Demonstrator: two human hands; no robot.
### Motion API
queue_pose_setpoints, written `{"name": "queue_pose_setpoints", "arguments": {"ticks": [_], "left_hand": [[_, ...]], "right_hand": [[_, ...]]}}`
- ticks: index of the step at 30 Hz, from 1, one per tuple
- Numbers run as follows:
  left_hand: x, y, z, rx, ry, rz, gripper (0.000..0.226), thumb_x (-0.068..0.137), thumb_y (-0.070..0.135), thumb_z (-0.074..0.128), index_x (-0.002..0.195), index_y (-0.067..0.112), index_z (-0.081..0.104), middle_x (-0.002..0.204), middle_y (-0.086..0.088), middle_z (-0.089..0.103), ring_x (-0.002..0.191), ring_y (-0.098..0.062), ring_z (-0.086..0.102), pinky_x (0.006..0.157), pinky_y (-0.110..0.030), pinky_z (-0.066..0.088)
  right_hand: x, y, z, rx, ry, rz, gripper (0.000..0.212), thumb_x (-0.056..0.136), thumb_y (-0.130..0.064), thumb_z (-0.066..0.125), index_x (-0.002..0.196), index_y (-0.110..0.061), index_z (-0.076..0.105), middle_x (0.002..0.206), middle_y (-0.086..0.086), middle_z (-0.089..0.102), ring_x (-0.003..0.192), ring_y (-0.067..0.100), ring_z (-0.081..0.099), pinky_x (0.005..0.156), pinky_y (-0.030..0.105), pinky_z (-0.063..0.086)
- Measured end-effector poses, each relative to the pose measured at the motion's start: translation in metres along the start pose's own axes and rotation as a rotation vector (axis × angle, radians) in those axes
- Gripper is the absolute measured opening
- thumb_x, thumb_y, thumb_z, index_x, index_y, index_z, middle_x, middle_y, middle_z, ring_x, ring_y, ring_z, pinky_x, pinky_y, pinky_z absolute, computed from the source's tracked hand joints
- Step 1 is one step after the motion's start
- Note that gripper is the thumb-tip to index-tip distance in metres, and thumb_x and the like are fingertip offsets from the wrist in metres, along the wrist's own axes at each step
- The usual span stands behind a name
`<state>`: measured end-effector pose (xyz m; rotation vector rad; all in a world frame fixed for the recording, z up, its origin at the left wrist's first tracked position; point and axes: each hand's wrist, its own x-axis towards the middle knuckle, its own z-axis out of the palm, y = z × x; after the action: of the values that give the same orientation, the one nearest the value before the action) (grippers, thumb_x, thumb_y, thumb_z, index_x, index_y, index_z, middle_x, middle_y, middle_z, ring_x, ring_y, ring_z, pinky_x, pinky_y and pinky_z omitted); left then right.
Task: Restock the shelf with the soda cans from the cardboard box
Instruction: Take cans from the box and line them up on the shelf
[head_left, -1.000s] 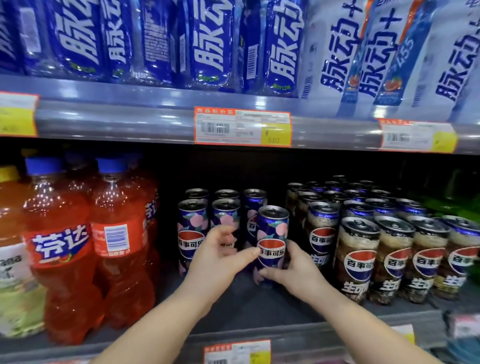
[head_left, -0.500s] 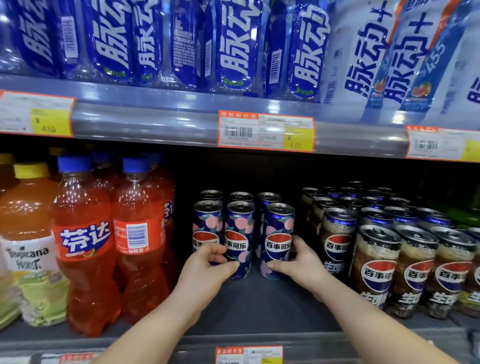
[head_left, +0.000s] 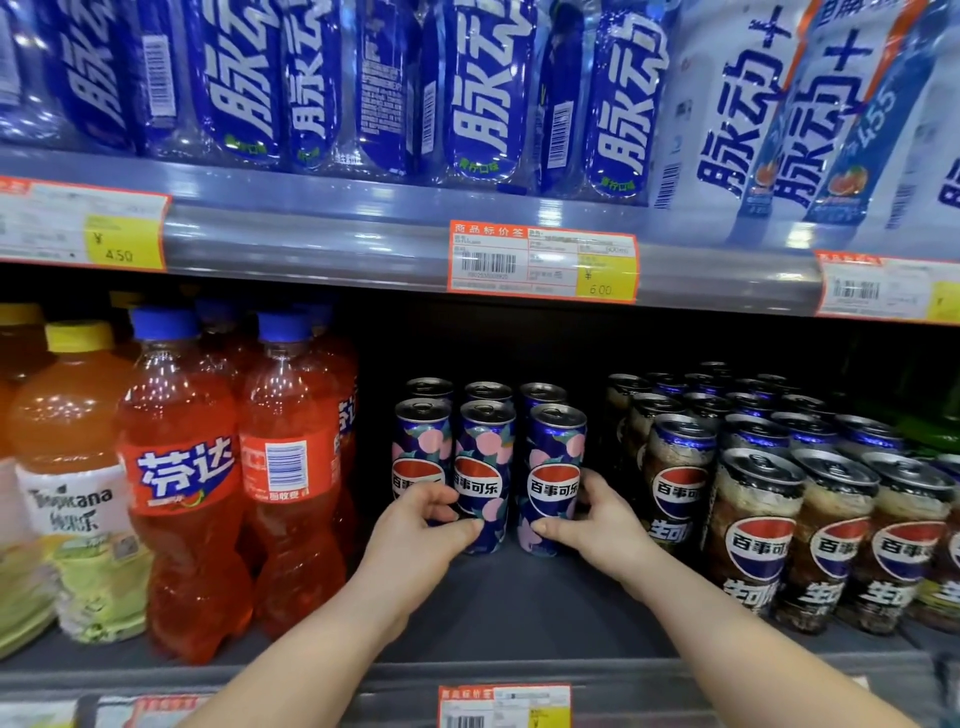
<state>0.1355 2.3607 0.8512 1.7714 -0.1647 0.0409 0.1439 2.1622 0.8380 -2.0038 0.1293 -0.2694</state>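
Several slim blue Pepsi cans with pink peach print stand in two rows on the dark shelf (head_left: 519, 597). My left hand (head_left: 421, 530) curls round the lower part of the middle front can (head_left: 485, 467), next to the left front can (head_left: 418, 447). My right hand (head_left: 597, 519) grips the base of the right front can (head_left: 556, 467), thumb in front and fingers behind. All of these cans stand upright on the shelf. The cardboard box is out of view.
Orange Fanta bottles (head_left: 182, 467) and a Tropicana bottle (head_left: 67, 457) stand left of the cans. Brown Pepsi cans (head_left: 753, 535) fill the shelf on the right. Blue drink bottles (head_left: 478, 88) sit on the upper shelf, with price tags (head_left: 543, 265) on its rail.
My right hand has pushed its can further back into line with the front row. My left hand has closed round the middle front can. The camera has moved closer.
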Motion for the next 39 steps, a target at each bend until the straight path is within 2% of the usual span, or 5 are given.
{"name": "queue_pose_setpoints", "arguments": {"ticks": [13, 20, 27, 34, 39], "left_hand": [[-0.005, 0.0, -0.01, -0.055, -0.066, 0.05, 0.03, 0.081, 0.013, 0.068, 0.108, 0.012, 0.057, 0.096, -0.006, 0.059, 0.077, -0.011, 0.053, 0.059, -0.02, 0.039], [-0.026, 0.006, 0.009, -0.122, -0.179, 0.116, 0.018, 0.08, 0.016, 0.069, 0.093, 0.022, 0.059, 0.089, 0.0, 0.061, 0.081, -0.017, 0.057, 0.07, -0.028, 0.044], [-0.088, 0.008, 0.08, -0.07, -0.458, 0.248, 0.026, 0.08, 0.015, 0.07, 0.096, 0.024, 0.052, 0.09, 0.0, 0.058, 0.077, -0.018, 0.055, 0.076, -0.031, 0.044], [-0.179, 0.009, 0.162, 0.134, -0.686, 0.316, 0.031, 0.078, 0.026, 0.07, 0.105, 0.022, 0.055, 0.098, 0.001, 0.056, 0.094, -0.022, 0.056, 0.077, -0.027, 0.037], [-0.283, 0.033, 0.25, 0.224, -0.828, 0.386, 0.031, 0.076, 0.034, 0.069, 0.101, 0.026, 0.052, 0.095, 0.001, 0.056, 0.078, -0.023, 0.058, 0.071, -0.031, 0.044]], "right_hand": [[-0.029, -0.023, -0.003, -0.153, 0.153, -0.03, 0.084, 0.07, -0.022, 0.079, 0.14, -0.016, 0.033, 0.132, 0.009, 0.052, 0.118, 0.024, 0.053, 0.102, 0.044, 0.043], [-0.113, -0.047, -0.013, -0.265, 0.279, -0.026, 0.061, 0.079, -0.021, 0.071, 0.133, -0.014, 0.043, 0.129, 0.002, 0.052, 0.115, 0.013, 0.049, 0.101, 0.025, 0.039], [-0.233, -0.02, -0.066, -0.418, 0.426, 0.224, 0.052, 0.082, -0.032, 0.068, 0.128, -0.027, 0.045, 0.12, -0.015, 0.047, 0.115, 0.005, 0.046, 0.095, 0.024, 0.04], [-0.367, 0.033, -0.142, -0.443, 0.666, 0.44, 0.058, 0.072, -0.032, 0.076, 0.123, -0.016, 0.053, 0.119, 0.0, 0.06, 0.108, 0.018, 0.058, 0.101, 0.038, 0.044], [-0.489, 0.066, -0.214, -0.489, 0.75, 0.581, 0.055, 0.077, -0.025, 0.073, 0.126, -0.015, 0.05, 0.125, 0.001, 0.056, 0.112, 0.012, 0.051, 0.096, 0.022, 0.037]]}}
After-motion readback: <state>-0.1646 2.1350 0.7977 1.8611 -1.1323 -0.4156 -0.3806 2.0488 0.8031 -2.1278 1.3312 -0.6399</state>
